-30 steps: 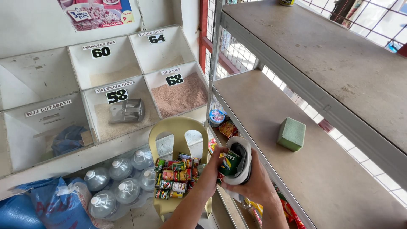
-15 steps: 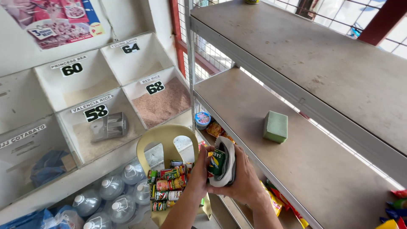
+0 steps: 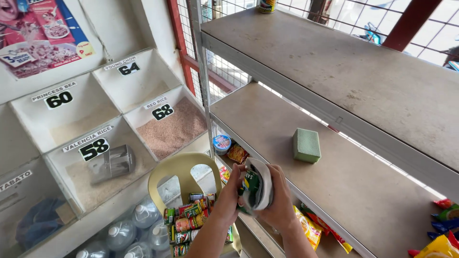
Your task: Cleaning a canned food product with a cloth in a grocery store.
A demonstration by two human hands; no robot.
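Note:
Both my hands hold one green-labelled tin can (image 3: pixel 254 187), tilted on its side with its pale end up, just in front of the edge of the middle metal shelf (image 3: pixel 334 191). My left hand (image 3: pixel 231 195) grips its left side and my right hand (image 3: pixel 279 200) wraps its right side. A green sponge block (image 3: pixel 306 145) lies on that shelf, a little beyond the can. Below my hands, a pale yellow plastic chair (image 3: pixel 178 170) carries several more tins (image 3: pixel 187 220).
White wall bins hold grains: reddish rice (image 3: pixel 170 130) and a bin with a metal scoop (image 3: pixel 111 163). Water jugs (image 3: pixel 128 229) stand on the floor. Snack packets (image 3: pixel 313 231) fill the lower shelf. The top shelf (image 3: pixel 344 62) holds one can (image 3: pixel 267 5) at its far end.
My view has shifted right and closer to the shelves. The can in my hands has turned more onto its side and stays near the shelf edge.

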